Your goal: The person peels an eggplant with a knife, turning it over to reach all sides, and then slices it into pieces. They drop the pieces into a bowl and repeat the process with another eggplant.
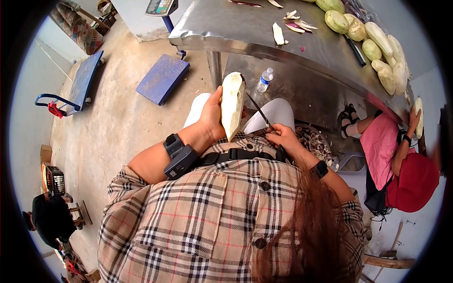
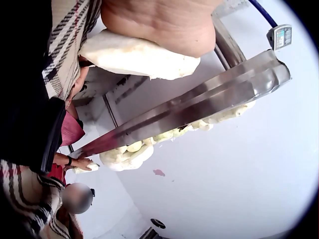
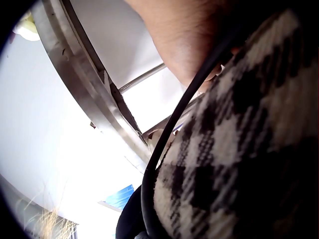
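Observation:
A long peeled eggplant, pale with a dark patch at its top end, stands upright before the lap. My left hand grips it from the side, thumb along it and fingertips behind. In the left wrist view the eggplant lies against the palm. Just right of it, a thin dark knife points up toward the eggplant, its handle gripped by my right hand. The right wrist view shows only part of the right hand; the knife is hidden there.
Above is a metal table with peelings, several peeled eggplants and a black-handled tool. A water bottle stands beneath. Peelings pile by the right knee. Another person sits right; a blue platform scale stands left.

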A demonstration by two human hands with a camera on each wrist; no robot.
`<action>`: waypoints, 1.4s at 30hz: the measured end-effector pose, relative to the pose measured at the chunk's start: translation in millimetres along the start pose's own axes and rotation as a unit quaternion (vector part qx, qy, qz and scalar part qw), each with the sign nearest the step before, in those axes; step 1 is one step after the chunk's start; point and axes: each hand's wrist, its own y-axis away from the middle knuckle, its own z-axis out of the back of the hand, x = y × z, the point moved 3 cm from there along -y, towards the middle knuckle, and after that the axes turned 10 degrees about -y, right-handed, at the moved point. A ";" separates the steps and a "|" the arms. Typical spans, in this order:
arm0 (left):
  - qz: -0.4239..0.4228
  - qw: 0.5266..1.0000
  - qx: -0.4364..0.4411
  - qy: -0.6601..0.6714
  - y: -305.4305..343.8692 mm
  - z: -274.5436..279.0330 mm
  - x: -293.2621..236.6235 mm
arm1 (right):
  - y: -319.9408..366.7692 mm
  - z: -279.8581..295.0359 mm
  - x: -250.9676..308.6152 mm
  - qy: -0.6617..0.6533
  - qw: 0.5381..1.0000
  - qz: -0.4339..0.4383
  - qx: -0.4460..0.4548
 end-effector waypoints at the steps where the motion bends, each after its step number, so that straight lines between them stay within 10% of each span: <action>1: 0.001 1.000 0.004 -0.003 -1.0 2.3 0.2 | -0.2 0.3 -0.5 0.000 1.000 0.000 0.001; 42: 0.011 0.999 -0.013 -0.047 -1.5 7.0 3.8 | -6.6 4.7 -13.4 0.005 1.000 -0.004 -0.002</action>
